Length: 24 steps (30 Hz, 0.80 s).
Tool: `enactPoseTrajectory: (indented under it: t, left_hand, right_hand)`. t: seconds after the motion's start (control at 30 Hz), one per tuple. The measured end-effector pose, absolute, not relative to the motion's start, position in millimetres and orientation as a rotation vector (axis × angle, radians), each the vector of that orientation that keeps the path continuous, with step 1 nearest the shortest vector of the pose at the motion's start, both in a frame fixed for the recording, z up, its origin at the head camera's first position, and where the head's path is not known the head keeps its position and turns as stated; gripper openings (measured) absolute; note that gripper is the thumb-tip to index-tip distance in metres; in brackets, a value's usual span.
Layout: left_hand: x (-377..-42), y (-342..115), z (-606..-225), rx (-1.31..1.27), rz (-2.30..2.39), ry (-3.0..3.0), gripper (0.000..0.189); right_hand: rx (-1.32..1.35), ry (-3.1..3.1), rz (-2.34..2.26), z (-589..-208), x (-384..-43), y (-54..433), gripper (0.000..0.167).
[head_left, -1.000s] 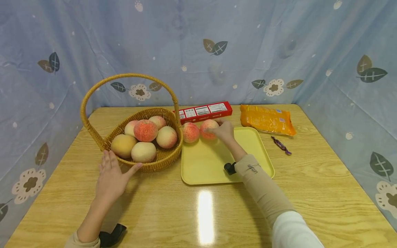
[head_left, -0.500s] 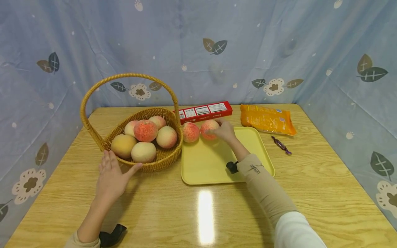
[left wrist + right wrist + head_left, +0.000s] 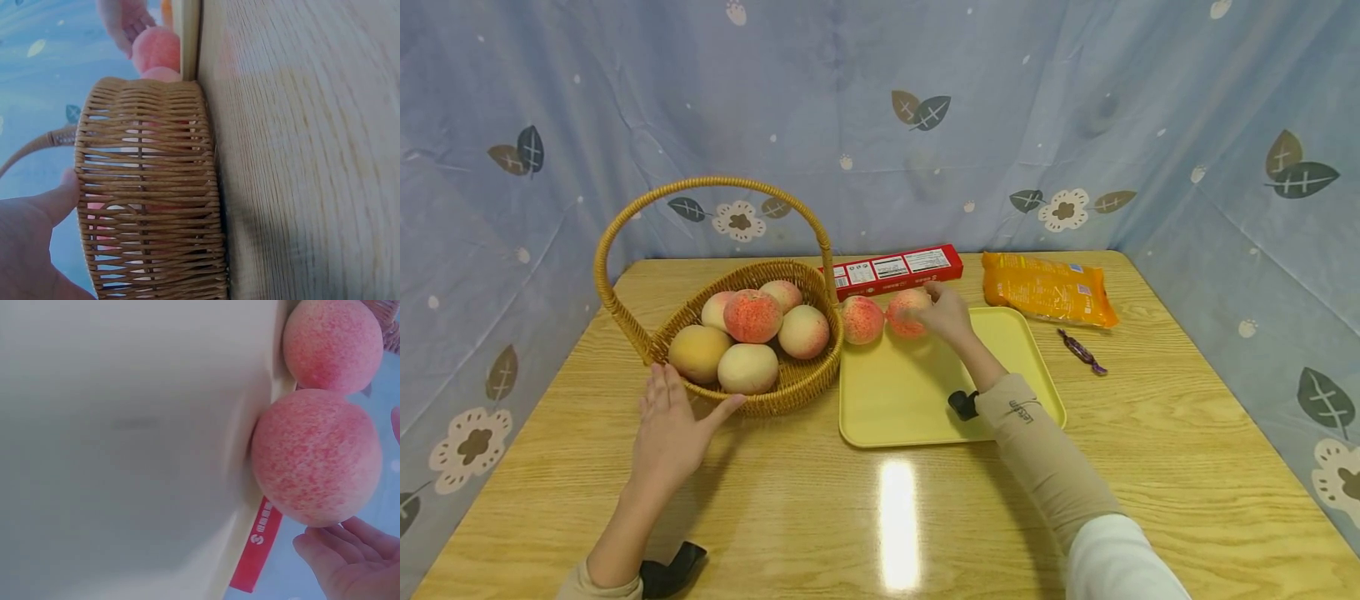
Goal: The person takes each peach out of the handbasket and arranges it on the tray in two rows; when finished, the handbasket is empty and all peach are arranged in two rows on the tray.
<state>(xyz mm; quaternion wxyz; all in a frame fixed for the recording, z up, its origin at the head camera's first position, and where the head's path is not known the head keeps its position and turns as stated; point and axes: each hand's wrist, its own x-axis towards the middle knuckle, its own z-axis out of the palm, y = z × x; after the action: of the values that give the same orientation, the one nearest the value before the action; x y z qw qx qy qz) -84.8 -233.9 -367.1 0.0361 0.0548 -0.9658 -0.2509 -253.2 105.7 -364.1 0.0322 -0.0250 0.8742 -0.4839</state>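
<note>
A woven basket (image 3: 782,402) with a tall arched handle holds several peaches (image 3: 752,317). My left hand (image 3: 670,433) rests on its near-left rim, fingers straight and thumb spread; the left wrist view has the thumb against the wicker wall (image 3: 156,219). Two more peaches sit side by side at the back edge of the yellow tray (image 3: 917,400). Beside the right-hand one of them, a peach (image 3: 317,457), is my right hand (image 3: 947,317), slightly blurred. Its fingertips (image 3: 312,540) are right at that peach's side, while the thumb stands apart from it. The left-hand peach (image 3: 861,320) lies close to the basket.
Behind the tray lies a long red box (image 3: 895,270). An orange packet (image 3: 1048,289) is at the back right, with a purple wrapped candy (image 3: 1082,352) in front of it. A patterned blue curtain (image 3: 1000,125) borders the wooden table (image 3: 790,508).
The right hand's fingers have loosened around the right-hand peach, and its forearm has shifted slightly right. The left hand and the basket have stayed put.
</note>
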Motion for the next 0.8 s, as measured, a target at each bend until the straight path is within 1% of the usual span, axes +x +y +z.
enactPoseTrajectory:
  t: [0.1, 0.27, 0.53, 0.63, 0.7, 0.8]
  left_hand:
    - [-84.7, -233.9, -367.0, 0.167, -0.769, -2.967, 0.114]
    - [-84.6, -234.0, -367.2, 0.168, -0.766, -2.969, 0.114]
    - [-84.6, -233.7, -367.6, 0.166, -0.765, -2.976, 0.114]
    - [-84.8, -233.5, -367.4, 0.164, -0.77, -2.974, 0.114]
    - [-84.8, -233.4, -367.1, 0.164, -0.772, -2.971, 0.114]
    - [-84.7, -233.8, -367.5, 0.162, -0.771, -2.967, 0.114]
  right_hand:
    - [-0.083, 2.689, -1.51, -361.3, -252.2, 105.5, 0.08]
    - [-0.088, 2.737, -1.472, -358.3, -252.4, 104.9, 0.081]
    - [-0.029, 2.872, -1.08, -360.0, -256.3, 112.2, 0.077]
    - [-0.005, 2.877, -1.05, -362.3, -258.1, 116.9, 0.078]
    - [-0.044, 2.88, -1.097, -363.5, -259.0, 119.1, 0.076]
    - [-0.17, 2.862, -1.217, -368.8, -261.6, 121.0, 0.069]
